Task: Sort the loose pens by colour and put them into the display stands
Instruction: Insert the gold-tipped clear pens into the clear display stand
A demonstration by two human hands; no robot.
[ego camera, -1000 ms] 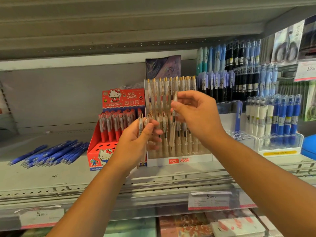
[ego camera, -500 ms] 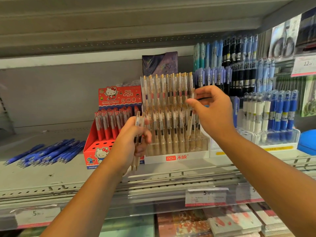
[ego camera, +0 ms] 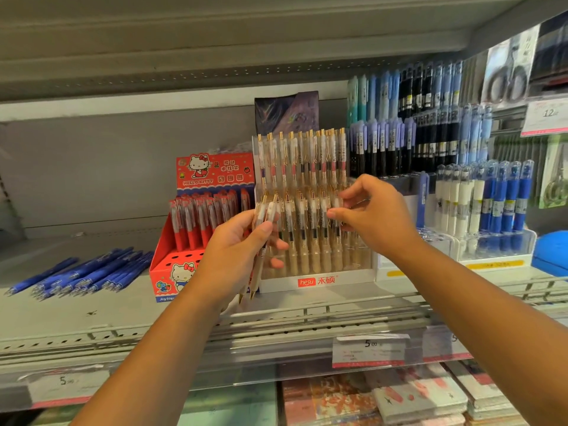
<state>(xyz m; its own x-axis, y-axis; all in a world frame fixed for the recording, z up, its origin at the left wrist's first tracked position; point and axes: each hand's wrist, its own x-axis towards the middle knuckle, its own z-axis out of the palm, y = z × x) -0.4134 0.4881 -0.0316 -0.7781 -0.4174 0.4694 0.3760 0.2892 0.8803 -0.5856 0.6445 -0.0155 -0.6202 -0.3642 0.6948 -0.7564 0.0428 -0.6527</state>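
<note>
My left hand (ego camera: 233, 256) grips a small bunch of clear beige pens (ego camera: 261, 241) with gold clips, tips pointing down, just left of the clear display stand (ego camera: 316, 281) with a white base. That stand holds two rows of the same beige pens. My right hand (ego camera: 378, 219) is at the right part of the stand's lower row, thumb and fingers pinching the top of a pen (ego camera: 337, 207) that stands there. Loose blue pens (ego camera: 86, 275) lie in a heap on the shelf at far left.
A red cartoon-cat stand (ego camera: 172, 272) with red pens sits left of the clear stand. Right of it are stands of blue, white and black pens (ego camera: 491, 210). The shelf above hangs low. Price tags (ego camera: 368, 348) line the shelf's front rail; notebooks lie below.
My right hand has come down from the right end of the stand's upper row to its lower row. My left hand keeps its bunch of pens, now closer to the stand.
</note>
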